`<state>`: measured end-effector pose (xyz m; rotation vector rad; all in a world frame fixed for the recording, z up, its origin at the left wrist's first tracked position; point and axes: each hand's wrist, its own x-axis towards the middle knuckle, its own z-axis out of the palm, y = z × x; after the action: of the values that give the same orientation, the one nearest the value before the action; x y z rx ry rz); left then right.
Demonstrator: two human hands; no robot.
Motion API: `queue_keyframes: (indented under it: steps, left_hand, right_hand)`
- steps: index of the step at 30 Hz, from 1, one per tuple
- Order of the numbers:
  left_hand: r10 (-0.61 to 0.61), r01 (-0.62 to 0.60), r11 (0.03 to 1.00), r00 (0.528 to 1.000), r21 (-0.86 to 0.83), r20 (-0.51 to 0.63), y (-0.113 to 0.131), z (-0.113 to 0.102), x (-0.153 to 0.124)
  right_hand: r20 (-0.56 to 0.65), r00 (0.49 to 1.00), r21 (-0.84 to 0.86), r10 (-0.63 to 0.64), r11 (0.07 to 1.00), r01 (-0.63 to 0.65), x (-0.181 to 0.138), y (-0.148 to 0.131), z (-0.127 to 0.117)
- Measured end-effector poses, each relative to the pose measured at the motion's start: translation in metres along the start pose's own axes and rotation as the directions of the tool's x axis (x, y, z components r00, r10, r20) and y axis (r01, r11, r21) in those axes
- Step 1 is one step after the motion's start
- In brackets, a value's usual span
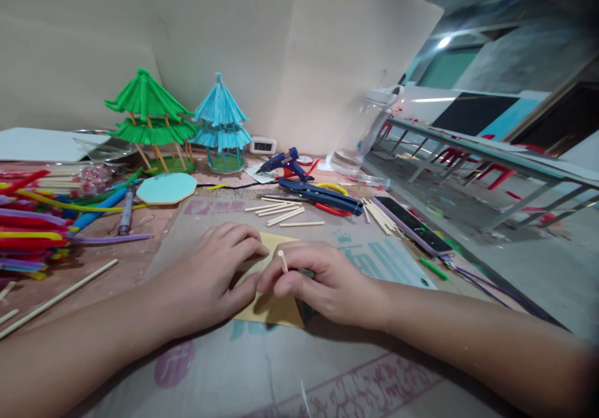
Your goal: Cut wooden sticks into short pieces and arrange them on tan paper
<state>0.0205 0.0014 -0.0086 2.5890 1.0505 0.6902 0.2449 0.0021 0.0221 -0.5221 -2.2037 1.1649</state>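
My right hand (327, 281) pinches a short wooden stick (282, 261) between thumb and index finger, its pale tip pointing up. Beneath it lies a yellow sheet (276, 314), partly covered by both hands. My left hand (227, 268) rests at the sheet's left side with thumb and fingers apart, its thumb tip close to my right fingertips. The stick's lower end is hidden, so I cannot tell whether it touches the sheet. Just beyond my hands, several loose wooden sticks (285, 211) lie on the printed cardboard (196, 368).
A green pavilion model (147, 131) and a blue one (219, 128) stand at the back. Behind the sticks are a glue gun (285, 163) and a dark blue cutter (321, 194). A phone (412, 226) lies right; coloured pipe cleaners (32, 231) and a pale octagonal plate (167, 188) lie left.
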Motion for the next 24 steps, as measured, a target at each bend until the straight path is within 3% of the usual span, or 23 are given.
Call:
queue_keyframes:
  steps: [10, 15, 19, 24]
  left_hand:
    - [-0.021, 0.021, 1.0, 1.0, 0.013, -0.006, -0.0014, 0.0022, 0.0006]
    - [-0.004, 0.004, 1.0, 1.0, -0.01, 0.015, -0.0013, 0.0012, -0.0002]
    - [-0.012, 0.013, 1.0, 1.0, -0.006, 0.028, -0.0004, -0.0001, 0.0001]
    - [-0.035, 0.033, 0.999, 0.998, 0.039, 0.05, -0.0005, -0.0002, 0.0005]
  right_hand:
    - [-0.001, 0.998, -0.061, -0.069, 0.996, 0.069, -0.0009, 0.0022, 0.0021]
    - [-0.046, 0.997, -0.06, 0.065, 0.996, -0.068, -0.0029, 0.002, 0.0022]
    - [-0.135, 0.973, 0.086, 0.187, 0.98, -0.177, -0.003, 0.0015, 0.0022]
    - [-0.195, 0.944, 0.318, 0.265, 0.928, -0.194, 0.0044, 0.0033, -0.0054]
